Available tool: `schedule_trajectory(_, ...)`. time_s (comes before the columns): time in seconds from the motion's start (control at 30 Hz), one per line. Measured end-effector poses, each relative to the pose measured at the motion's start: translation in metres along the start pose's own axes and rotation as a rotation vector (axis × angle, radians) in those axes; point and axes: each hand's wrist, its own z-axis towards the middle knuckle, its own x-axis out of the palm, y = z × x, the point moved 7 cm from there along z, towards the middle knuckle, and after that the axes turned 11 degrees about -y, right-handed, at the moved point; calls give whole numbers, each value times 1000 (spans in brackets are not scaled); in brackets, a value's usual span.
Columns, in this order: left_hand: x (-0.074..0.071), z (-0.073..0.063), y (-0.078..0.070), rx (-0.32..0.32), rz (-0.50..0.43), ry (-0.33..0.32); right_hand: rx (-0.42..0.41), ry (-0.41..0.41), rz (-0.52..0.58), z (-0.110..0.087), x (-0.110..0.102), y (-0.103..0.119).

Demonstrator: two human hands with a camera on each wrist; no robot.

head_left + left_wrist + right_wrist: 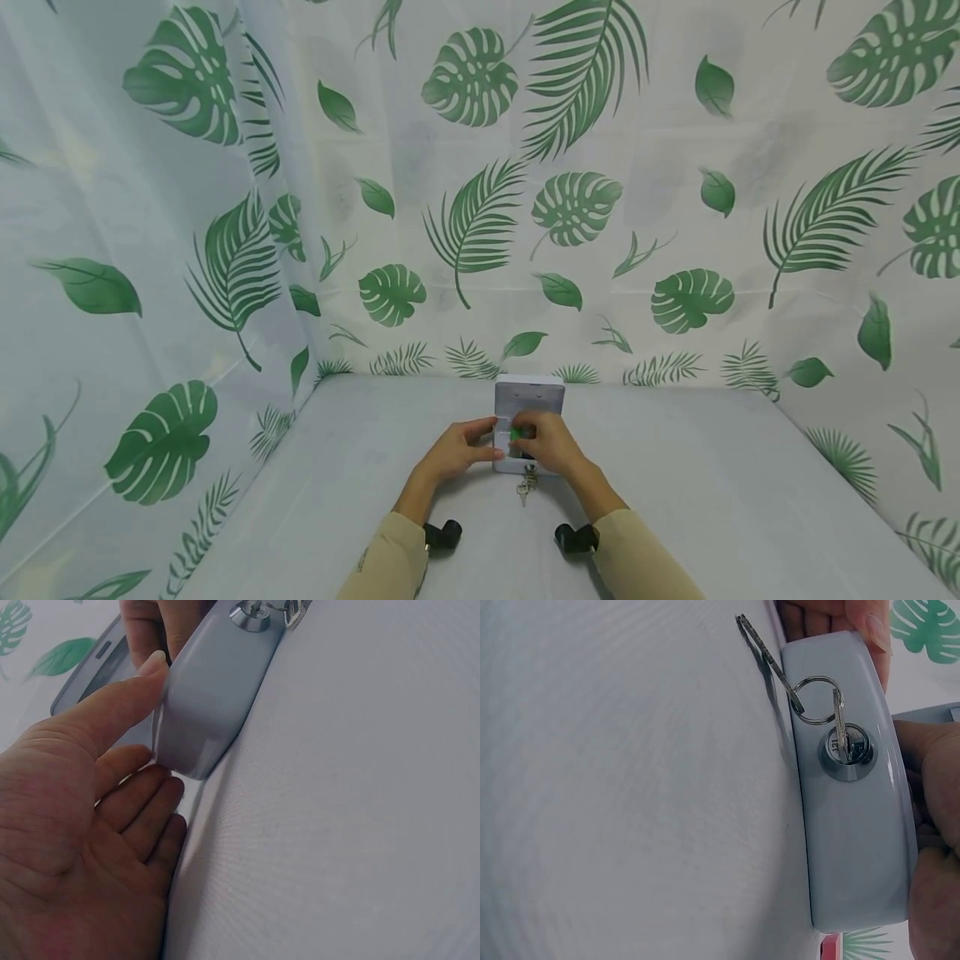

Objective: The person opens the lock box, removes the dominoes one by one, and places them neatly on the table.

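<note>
A small grey metal cash box (510, 467) stands on the table with its lid (528, 396) raised at the back. A key (840, 724) sits in the round lock (849, 752) on its front, and a second key (522, 493) hangs from the ring. My left hand (455, 450) holds the box's left side, thumb at the rim and fingers against the outer wall. Over the open box, my right hand (549, 442) curls its fingers down inside, pinching a green item (514, 442) whose kind I cannot tell. The right fingertips are hidden behind the front wall in the right wrist view.
A pale cloth covers the table (337, 500). Behind and at the sides hang white curtains (480, 333) printed with green leaves. Black camera mounts (442, 535) are on both wrists. Something small and red (830, 946) shows past the box's right end.
</note>
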Motion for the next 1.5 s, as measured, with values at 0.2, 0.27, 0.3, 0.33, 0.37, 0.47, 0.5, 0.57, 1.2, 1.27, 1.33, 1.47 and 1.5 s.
schedule_trajectory(0.2,0,0,1,-5,9,-1,-9,-17,23,-1,-1,-1)
schedule_trajectory(0.27,0,0,1,-11,7,-3,-11,-34,41,-1,-2,-1)
schedule_trajectory(0.3,0,0,2,-14,6,-4,-10,-44,51,-1,-3,-1)
schedule_trajectory(0.33,0,0,2,-20,3,-4,-4,-53,58,-1,-4,-1)
schedule_trajectory(0.37,0,0,2,-20,1,-4,-1,-63,67,-1,-5,-1)
schedule_trajectory(0.47,0,-1,0,-18,-5,-4,10,-88,89,-2,-8,-1)
schedule_trajectory(0.5,0,-1,0,-20,-5,-4,12,-93,94,-2,-9,-1)
schedule_trajectory(0.57,-1,-1,0,-21,-5,-6,7,-101,105,-3,-10,0)
schedule_trajectory(1.2,0,0,1,-25,-2,-12,36,-171,102,-12,-33,-8)
schedule_trajectory(1.27,0,0,0,-22,-5,-10,43,-178,101,-12,-36,-9)
schedule_trajectory(1.33,0,0,0,-19,-4,-9,49,-186,101,-13,-39,-9)
schedule_trajectory(1.47,0,0,0,-9,-8,-7,56,-199,103,-13,-45,-10)
schedule_trajectory(1.5,0,0,0,-8,-5,-8,59,-201,103,-14,-46,-10)
